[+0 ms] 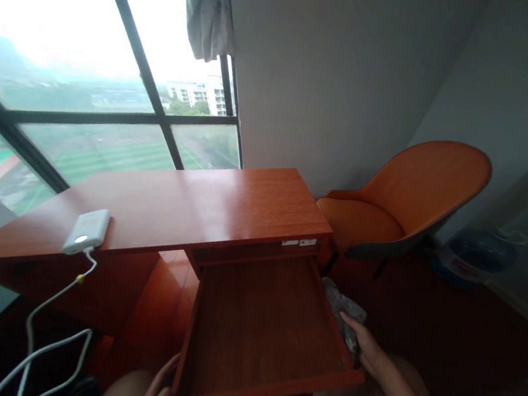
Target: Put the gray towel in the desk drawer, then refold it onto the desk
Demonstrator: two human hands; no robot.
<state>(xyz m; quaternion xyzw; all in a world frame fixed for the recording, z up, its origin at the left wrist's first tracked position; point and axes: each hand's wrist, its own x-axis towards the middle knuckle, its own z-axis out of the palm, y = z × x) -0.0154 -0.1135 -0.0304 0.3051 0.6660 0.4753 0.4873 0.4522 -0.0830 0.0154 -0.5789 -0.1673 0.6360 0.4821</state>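
1 smooth red-brown wooden drawer (259,324). Right hand (372,356) grips crumpled grey cloth (340,305) at its rim; left hand (158,392) clasps front corner.

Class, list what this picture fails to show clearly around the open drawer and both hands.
Head view:
left hand: partly hidden behind drawer front, cut by bottom edge.
grey cloth: partly covered by right hand.
white cable: end cut by bottom edge.
desk label: too small to read.

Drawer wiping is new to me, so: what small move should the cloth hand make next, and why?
Probably draw the cloth toward the front along the right edge of the drawer: the right hand holds it there, and the left hand rests at the front-left corner.
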